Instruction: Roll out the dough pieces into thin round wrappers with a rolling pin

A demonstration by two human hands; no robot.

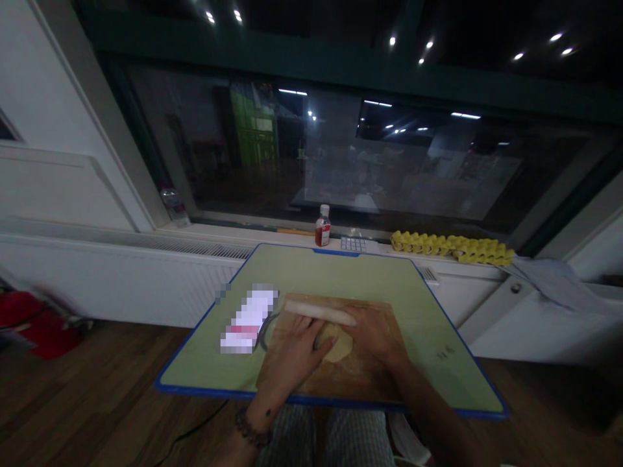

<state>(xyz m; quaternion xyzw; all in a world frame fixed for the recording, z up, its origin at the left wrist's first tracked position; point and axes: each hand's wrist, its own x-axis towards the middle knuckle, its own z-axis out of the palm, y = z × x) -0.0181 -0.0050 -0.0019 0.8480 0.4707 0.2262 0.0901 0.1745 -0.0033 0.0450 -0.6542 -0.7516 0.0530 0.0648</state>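
Observation:
A pale rolling pin [318,312] lies slantwise across the far part of a wooden cutting board [335,386]. A flattened round of dough [342,348] rests on the board just on the near side of the pin. My left hand [302,347] is open, its fingers stretched toward the pin and its thumb over the dough's left side. At the right end of the pin is my right hand [374,334], with its fingers closed around that end; some of them are hidden. Part of the dough is covered by my left hand.
The board lies on a green folding table [428,311] with a blue edge. A blurred-out bright rectangle [250,319] lies left of the board. Along the windowsill stand a small bottle [322,227], yellow egg trays [452,248] and a clear bottle [174,206]. A red object [36,324] sits on the floor.

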